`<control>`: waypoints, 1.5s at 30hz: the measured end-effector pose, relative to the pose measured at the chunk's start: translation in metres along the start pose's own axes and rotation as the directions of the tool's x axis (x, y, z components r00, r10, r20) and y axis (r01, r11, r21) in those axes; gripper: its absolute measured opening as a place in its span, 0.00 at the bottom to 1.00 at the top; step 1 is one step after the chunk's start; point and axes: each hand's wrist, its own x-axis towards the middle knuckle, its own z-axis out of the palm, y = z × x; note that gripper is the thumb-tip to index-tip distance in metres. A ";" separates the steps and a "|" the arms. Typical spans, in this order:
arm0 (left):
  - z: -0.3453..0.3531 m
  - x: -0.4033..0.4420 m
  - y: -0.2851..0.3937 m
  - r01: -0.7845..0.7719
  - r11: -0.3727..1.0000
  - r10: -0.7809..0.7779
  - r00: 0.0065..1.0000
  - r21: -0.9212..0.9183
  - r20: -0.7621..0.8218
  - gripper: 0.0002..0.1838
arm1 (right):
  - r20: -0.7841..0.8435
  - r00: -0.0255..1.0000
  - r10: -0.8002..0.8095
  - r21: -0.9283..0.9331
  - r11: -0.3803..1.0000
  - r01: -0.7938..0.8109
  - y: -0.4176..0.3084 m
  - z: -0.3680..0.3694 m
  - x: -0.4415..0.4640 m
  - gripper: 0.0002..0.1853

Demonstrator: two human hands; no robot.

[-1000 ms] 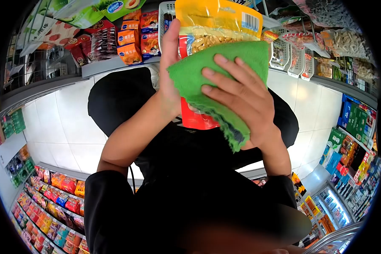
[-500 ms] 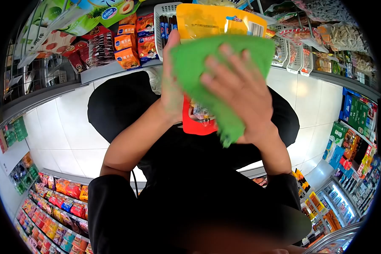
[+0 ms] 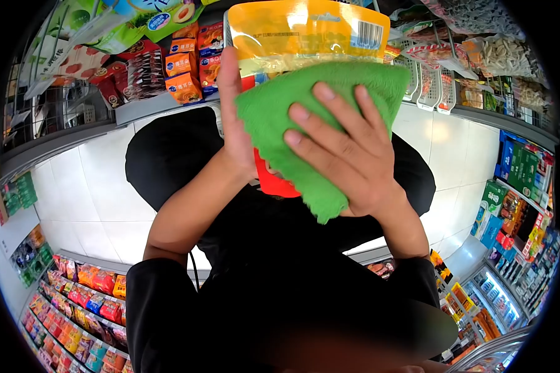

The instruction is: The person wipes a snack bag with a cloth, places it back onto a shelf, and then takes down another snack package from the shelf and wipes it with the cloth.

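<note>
My left hand (image 3: pixel 238 118) grips the left side of a yellow and red plastic snack bag (image 3: pixel 280 34), thumb along its edge and the other fingers hidden behind. The bag is tilted up in front of my lap, its yellow top with a barcode away from me and its red end toward me. A green cloth (image 3: pixel 274 105) covers most of its middle. My right hand (image 3: pixel 354 149) holds this cloth against the bag, palm down with several fingers stretched across it. Its thumb is out of sight.
Beyond the bag is a shelf edge (image 3: pixel 162 105) with small orange packets (image 3: pixel 183 87) and dark red packets. White plastic baskets (image 3: pixel 429 87) stand at the right. Snack racks (image 3: pixel 81 304) are behind me at left, and a lit fridge (image 3: pixel 494 292) at right.
My left hand and the bag have shifted slightly left. The cloth has spread further left over the bag, covering more of its red end, and my right hand has moved slightly left and down.
</note>
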 end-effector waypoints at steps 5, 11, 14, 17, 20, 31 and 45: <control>0.004 -0.002 -0.003 -0.041 0.999 0.042 0.994 0.015 -0.104 0.45 | -0.105 0.981 0.166 0.061 0.985 -0.160 0.003 -0.002 0.002 0.32; -0.006 0.002 -0.003 -0.010 0.995 0.018 0.996 -0.101 0.083 0.44 | -0.229 0.961 0.157 -0.037 0.985 -0.169 0.020 0.003 -0.001 0.29; 0.002 0.002 -0.002 0.016 0.984 0.000 0.996 -0.180 0.089 0.43 | -0.117 0.980 0.160 -0.075 0.983 -0.169 0.011 -0.010 -0.002 0.29; -0.001 0.004 0.001 0.024 0.978 -0.006 0.996 -0.209 0.087 0.44 | -0.213 0.969 0.129 -0.012 0.991 -0.134 0.025 -0.003 0.000 0.29; 0.001 0.005 0.002 0.040 0.982 -0.035 0.999 -0.187 0.031 0.43 | -0.267 0.944 0.195 0.071 0.981 -0.182 0.026 -0.004 0.001 0.27; -0.013 0.006 0.018 -0.139 0.988 0.129 0.982 -0.066 -0.141 0.40 | 0.158 0.981 -0.109 0.236 0.969 0.070 0.004 -0.005 -0.004 0.44; -0.013 -0.001 0.008 -0.066 0.966 0.048 0.996 -0.250 -0.077 0.46 | 0.128 0.960 0.249 0.261 0.925 -0.275 -0.007 -0.002 -0.031 0.28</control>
